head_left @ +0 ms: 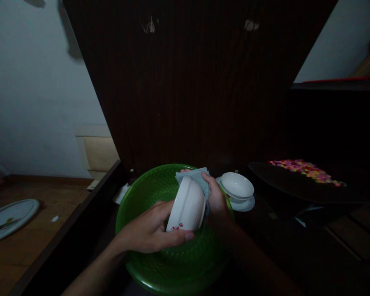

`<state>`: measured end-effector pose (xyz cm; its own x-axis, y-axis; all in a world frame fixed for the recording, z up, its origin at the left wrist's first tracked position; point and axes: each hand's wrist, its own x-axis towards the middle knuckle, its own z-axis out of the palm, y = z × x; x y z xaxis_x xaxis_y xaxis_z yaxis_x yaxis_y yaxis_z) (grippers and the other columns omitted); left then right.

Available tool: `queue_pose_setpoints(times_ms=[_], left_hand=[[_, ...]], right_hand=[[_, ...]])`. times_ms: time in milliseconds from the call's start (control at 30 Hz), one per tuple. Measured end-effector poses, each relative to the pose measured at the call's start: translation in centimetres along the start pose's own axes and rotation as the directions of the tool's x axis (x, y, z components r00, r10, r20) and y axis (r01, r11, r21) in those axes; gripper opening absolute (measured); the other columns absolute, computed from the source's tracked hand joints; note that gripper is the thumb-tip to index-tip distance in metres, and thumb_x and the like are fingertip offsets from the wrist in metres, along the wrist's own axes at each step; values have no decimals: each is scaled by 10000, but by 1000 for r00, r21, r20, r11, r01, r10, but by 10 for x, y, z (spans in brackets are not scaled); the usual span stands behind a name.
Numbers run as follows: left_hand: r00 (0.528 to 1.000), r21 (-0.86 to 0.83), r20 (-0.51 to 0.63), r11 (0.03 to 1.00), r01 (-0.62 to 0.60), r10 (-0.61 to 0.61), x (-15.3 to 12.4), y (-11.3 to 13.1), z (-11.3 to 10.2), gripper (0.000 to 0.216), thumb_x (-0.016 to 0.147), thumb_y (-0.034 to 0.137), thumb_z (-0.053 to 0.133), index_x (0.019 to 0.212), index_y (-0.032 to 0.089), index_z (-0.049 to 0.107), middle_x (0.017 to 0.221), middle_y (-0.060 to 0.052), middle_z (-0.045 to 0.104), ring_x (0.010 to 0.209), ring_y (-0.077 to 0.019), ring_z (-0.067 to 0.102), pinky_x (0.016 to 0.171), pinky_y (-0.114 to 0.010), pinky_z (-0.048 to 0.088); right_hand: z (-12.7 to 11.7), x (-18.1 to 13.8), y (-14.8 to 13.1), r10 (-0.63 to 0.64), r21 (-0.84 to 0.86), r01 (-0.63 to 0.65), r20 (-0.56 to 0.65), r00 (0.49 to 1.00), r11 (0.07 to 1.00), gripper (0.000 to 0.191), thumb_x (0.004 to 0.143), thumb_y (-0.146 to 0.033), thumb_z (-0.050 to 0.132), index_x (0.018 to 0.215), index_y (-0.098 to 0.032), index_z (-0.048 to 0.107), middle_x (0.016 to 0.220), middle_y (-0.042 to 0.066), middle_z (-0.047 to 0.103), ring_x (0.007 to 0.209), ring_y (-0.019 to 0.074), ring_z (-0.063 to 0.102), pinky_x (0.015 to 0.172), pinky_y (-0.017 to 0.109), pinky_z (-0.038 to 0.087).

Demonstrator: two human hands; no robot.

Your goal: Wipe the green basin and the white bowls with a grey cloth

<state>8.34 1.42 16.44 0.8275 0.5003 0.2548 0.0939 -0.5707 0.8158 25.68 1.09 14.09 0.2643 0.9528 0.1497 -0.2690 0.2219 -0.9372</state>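
Observation:
A white bowl [188, 205] with a small red mark is tilted on its side above a green plastic basin [148, 283]. My left hand [156, 226] grips its rim, thumb on the outside and fingers partly hidden inside. Against the far side and base of the bowl lies a pale blue-grey cloth [200, 181], folded and held by my right hand [216, 201]. Most of the right fingers are hidden behind the cloth and bowl.
Right of the basin, white bowls [238, 186] are stacked on a plate [245, 205]. A dark wooden panel [185, 94] rises behind. Pink and yellow pieces [306, 169] lie on a dark surface at right. An oval white lid-like object [12, 218] rests on the floor at left.

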Motion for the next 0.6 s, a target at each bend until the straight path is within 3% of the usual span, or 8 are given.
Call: queue_pose_setpoints(times_ms=[67,233,400,600], left_hand=[[1000,-6,-2,1000,11,-11,1,0,0,248,906,407,607,844,169,568,687,30,491,593,-104,445,510,-204,357],[998,-56,49,998,30,-27,0,1,-1,253,925,412,565,833,177,553,667,34,466,575,-101,418,489,-205,334],[996,-212,65,974,76,-64,-1,0,-4,286,924,441,573,843,167,573,684,18,513,600,-110,446,509,-207,363],[990,-427,48,893,143,-136,0,2,-4,323,875,471,654,896,158,577,740,11,562,635,-113,465,564,-221,397]], right_hand=[[-1,-2,0,-21,-44,21,10,1000,999,499,955,-474,400,1038,-184,798,1062,72,788,991,321,740,838,408,606],[-2,-15,-13,-232,-311,224,11,973,923,456,982,-478,411,1087,-256,795,1092,33,781,1043,286,718,910,404,585],[1,-24,-21,-322,-360,370,188,928,857,380,970,-399,437,1090,-305,786,1069,21,784,1130,268,689,999,403,552],[-1,-33,-21,-417,-411,565,397,817,715,415,1017,-298,366,1294,-297,674,1337,18,676,1290,237,594,1144,462,441]])
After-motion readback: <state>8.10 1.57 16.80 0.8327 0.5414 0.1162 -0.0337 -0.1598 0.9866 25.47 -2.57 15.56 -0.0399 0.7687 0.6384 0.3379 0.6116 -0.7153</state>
